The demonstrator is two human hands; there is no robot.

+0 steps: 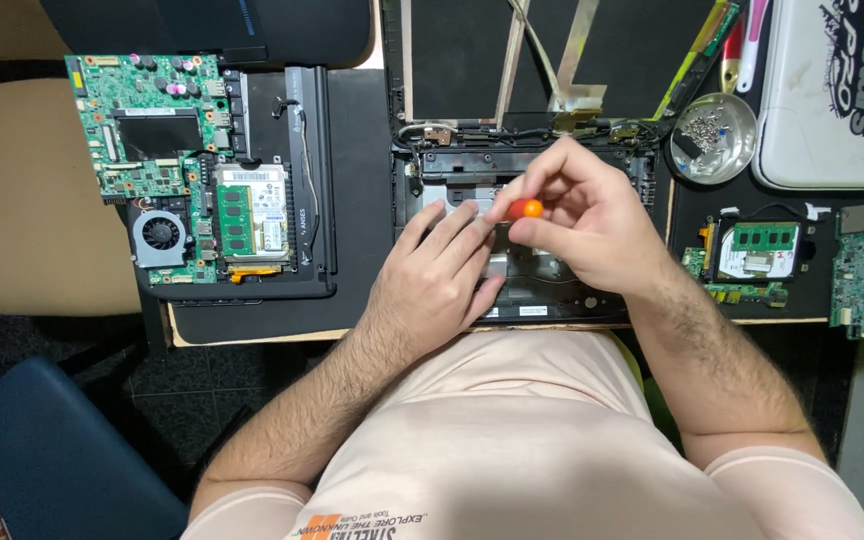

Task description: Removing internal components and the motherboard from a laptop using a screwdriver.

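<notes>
My right hand (592,225) is shut on a screwdriver with an orange cap (526,209), held upright over the opened black laptop base (552,295). The tip of the tool is hidden under my fingers. My left hand (432,285) lies flat on the same laptop base, fingers together, next to the screwdriver. Behind both hands the laptop's bare screen lid (472,60) lies open with flat cables and hinges showing.
A second opened laptop with a green motherboard (152,110), fan (160,236) and memory stick lies at the left. A round metal dish of screws (714,138) sits at the right, beside loose circuit boards (757,255) and a white case (837,90). Chairs stand left.
</notes>
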